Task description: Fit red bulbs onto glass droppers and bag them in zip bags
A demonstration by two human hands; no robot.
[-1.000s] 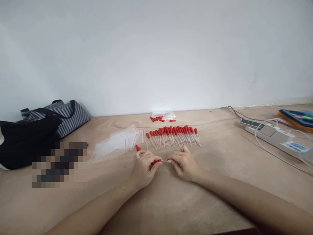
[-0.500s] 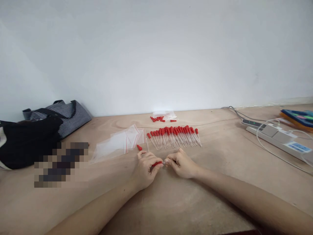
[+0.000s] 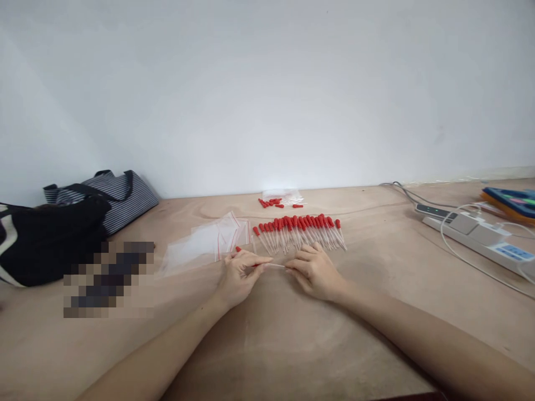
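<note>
A dropper (image 3: 275, 265) with a clear thin tube lies level between my two hands. My left hand (image 3: 241, 277) pinches its red rubber bulb, which the fingers mostly cover. At the other end, the fingers of my right hand (image 3: 316, 274) close on the tube's tip. Just beyond my hands, a row of droppers (image 3: 298, 225) lies side by side, red bulbs toward the wall and tubes toward me. One loose red bulb (image 3: 238, 249) shows partly behind my left hand, near a single clear tube (image 3: 253, 244).
Clear zip bags (image 3: 196, 242) with red seams lie left of the row. Farther back are loose red bulbs (image 3: 271, 203) and a bag of tubes (image 3: 288, 196). Bags (image 3: 129, 200) stand at left, beside a blurred-out patch. A power strip (image 3: 480, 236) with cables lies right.
My right hand has slid outward along the tube to its far end, so more of the tube shows. My left hand has shifted slightly left and away from me.
</note>
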